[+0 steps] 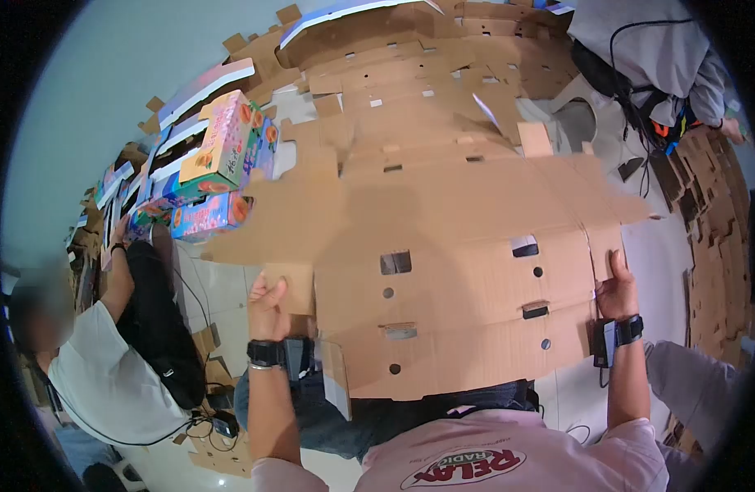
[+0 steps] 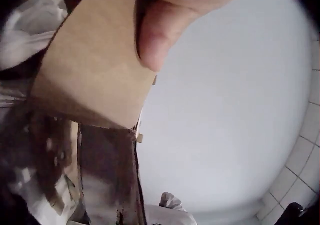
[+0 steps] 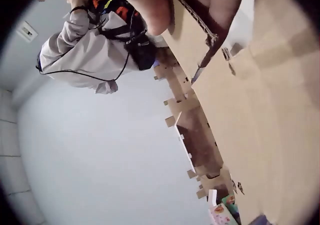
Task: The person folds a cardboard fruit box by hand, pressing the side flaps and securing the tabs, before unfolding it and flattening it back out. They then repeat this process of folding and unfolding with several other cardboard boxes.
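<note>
A large die-cut cardboard sheet (image 1: 459,287) with several slots and round holes spans the space between both hands in the head view. My left hand (image 1: 268,310) pinches a flap at its left side, thumb on top; the left wrist view shows the thumb of that hand (image 2: 162,32) on the brown flap (image 2: 95,60). My right hand (image 1: 617,289) grips the right edge, thumb pointing up. In the right wrist view, the fingers and thumb of the right hand (image 3: 185,10) lie around the cardboard edge, with the sheet (image 3: 260,110) extending to the right.
Printed fruit boxes (image 1: 222,156) stand at the left, near a seated person in a white shirt (image 1: 107,369). More flat cardboard (image 1: 410,107) lies beyond the sheet. Another person in grey (image 1: 648,49) is at the upper right, beside a white chair (image 1: 576,111) and stacked cardboard (image 1: 722,246).
</note>
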`<move>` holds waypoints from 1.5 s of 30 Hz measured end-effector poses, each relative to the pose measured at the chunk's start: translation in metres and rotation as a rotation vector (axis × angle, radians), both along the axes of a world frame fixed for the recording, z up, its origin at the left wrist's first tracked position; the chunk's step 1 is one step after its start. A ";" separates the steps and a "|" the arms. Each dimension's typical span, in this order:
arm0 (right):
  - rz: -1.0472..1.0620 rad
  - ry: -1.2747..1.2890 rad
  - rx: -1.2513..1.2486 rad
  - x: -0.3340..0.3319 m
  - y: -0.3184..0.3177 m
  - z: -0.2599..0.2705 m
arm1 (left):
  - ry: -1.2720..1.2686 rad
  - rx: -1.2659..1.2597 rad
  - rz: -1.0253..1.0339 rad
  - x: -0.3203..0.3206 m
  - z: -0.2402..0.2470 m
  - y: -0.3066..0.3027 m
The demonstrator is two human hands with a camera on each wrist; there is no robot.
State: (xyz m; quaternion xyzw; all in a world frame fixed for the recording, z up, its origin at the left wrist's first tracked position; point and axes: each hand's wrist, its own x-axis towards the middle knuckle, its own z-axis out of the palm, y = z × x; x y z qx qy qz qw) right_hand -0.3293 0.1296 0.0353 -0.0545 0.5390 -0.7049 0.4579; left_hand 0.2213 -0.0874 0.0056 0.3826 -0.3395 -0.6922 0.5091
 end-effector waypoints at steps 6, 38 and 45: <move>0.008 0.099 -0.143 -0.035 -0.099 0.021 | -0.211 -0.145 0.074 -0.025 0.050 -0.074; 0.295 0.926 0.517 -0.069 -0.305 -0.235 | -1.268 -0.179 -0.127 -0.180 -0.168 -0.191; 0.227 0.556 0.273 -0.055 -0.321 -0.156 | -1.527 -0.254 -0.103 -0.162 -0.182 -0.238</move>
